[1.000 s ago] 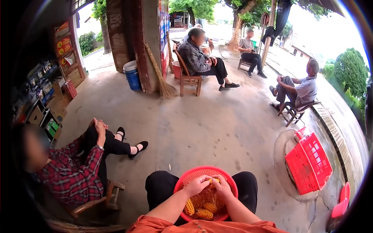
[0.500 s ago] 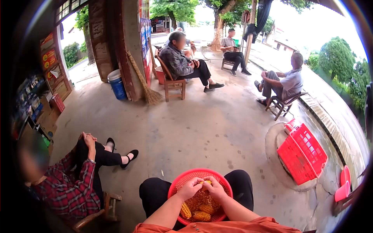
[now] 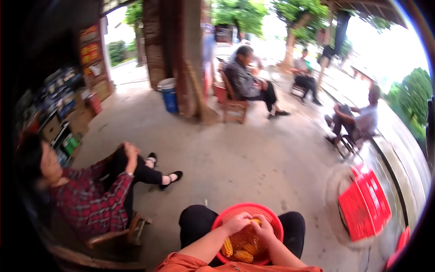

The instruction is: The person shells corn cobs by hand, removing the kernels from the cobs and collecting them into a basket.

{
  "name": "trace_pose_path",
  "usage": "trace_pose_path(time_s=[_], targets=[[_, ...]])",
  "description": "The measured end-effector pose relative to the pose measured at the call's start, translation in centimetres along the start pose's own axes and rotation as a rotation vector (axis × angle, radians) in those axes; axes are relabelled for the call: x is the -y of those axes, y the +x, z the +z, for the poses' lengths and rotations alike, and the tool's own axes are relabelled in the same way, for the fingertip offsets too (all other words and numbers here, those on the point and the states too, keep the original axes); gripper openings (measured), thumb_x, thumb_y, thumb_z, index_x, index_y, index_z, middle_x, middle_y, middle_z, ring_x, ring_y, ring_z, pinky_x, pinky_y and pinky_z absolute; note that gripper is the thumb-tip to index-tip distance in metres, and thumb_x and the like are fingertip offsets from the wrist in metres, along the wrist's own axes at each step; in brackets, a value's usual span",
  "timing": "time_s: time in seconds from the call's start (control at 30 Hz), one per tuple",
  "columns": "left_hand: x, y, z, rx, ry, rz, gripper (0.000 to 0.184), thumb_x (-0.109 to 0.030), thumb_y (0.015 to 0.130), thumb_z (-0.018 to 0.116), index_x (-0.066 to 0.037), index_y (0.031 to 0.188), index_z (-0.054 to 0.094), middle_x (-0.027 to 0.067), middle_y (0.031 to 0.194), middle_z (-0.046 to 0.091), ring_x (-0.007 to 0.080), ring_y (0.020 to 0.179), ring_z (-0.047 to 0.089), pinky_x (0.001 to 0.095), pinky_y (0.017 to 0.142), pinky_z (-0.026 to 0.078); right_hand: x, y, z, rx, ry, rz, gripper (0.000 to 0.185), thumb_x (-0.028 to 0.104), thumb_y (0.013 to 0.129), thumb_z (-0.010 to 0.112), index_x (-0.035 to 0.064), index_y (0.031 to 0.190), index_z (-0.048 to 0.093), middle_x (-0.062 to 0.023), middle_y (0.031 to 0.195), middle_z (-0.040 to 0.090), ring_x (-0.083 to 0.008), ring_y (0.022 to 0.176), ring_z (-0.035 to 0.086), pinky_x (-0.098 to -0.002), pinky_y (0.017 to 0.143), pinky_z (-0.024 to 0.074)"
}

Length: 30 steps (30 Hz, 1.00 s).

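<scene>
While the left grip [image 3: 237,223] and right grip [image 3: 265,230] both clasp one corn cob [image 3: 256,221] over the red basket [image 3: 248,206], finger work on it seems the step in hand — the next move calls for steady pressure, probably inside the rim.

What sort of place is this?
Probably a covered porch by a small shop: goods packed along one side, a roof edge overhead, and trees beyond the concrete floor.
</scene>
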<state>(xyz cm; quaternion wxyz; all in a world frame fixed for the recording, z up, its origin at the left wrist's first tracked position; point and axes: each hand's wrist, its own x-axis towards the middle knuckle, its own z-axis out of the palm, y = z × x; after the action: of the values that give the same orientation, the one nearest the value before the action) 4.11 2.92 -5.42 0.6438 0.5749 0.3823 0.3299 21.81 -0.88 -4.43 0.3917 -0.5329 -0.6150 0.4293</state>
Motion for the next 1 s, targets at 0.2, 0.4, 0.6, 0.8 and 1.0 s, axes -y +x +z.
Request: trace_pose_path(time_s=[0.2,0.4,0.6,0.8,1.0], targets=[[0.6,0.1,0.3,-0.071,0.034,-0.016,0.019,-0.014,0.092,0.053,-0.001,0.103,0.060,0.0091,0.098,0.065,0.0167,0.090,0.061,0.0313,0.081,0.048,0.4,0.0,0.3,0.043,0.053,0.057,0.025,0.019,0.096,0.061,0.0058,0.117,0.057,-0.0025,0.094,0.061,-0.0085,0.082,0.058,-0.0228,0.073,0.0482],[-1.5,-0.8,0.4,-0.169,0.205,0.003,0.021,-0.016,0.091,0.050,-0.001,0.100,0.061,0.0145,0.092,0.066,0.0235,0.087,0.062,0.0353,0.080,0.048,2.0,-0.3,0.6,0.036,-0.047,-0.049,0.024,0.016,0.097,0.058,0.0057,0.119,0.056,-0.0031,0.095,0.062,-0.0083,0.079,0.059,-0.0233,0.071,0.0492],[0.1,0.3,0.5,-0.207,0.162,0.076,0.022,-0.021,0.095,0.051,-0.002,0.096,0.063,0.0125,0.086,0.065,0.0237,0.082,0.062,0.0374,0.076,0.048,3.4,-0.4,0.2,-0.014,0.271,0.149,0.022,0.017,0.098,0.058,0.0066,0.117,0.055,-0.0022,0.082,0.063,-0.0096,0.069,0.059,-0.0250,0.063,0.0502],[-0.2,0.3,0.6,-0.072,-0.030,-0.020,0.021,-0.022,0.097,0.054,-0.003,0.098,0.063,0.0043,0.085,0.063,0.0106,0.075,0.058,0.0290,0.068,0.047,3.2,-0.3,-0.1,-0.006,0.325,0.189,0.023,0.016,0.099,0.055,0.0044,0.119,0.054,-0.0049,0.090,0.064,-0.0109,0.076,0.061,-0.0250,0.068,0.0520],[-0.6,-0.2,0.6,-0.092,-0.197,-0.014,0.014,-0.015,0.095,0.059,-0.004,0.103,0.062,0.0036,0.090,0.064,0.0102,0.077,0.058,0.0265,0.070,0.049,2.6,-0.3,-0.1,0.038,0.410,0.253,0.027,0.018,0.100,0.054,0.0026,0.122,0.051,-0.0075,0.097,0.065,-0.0143,0.084,0.065,-0.0271,0.073,0.0536]])
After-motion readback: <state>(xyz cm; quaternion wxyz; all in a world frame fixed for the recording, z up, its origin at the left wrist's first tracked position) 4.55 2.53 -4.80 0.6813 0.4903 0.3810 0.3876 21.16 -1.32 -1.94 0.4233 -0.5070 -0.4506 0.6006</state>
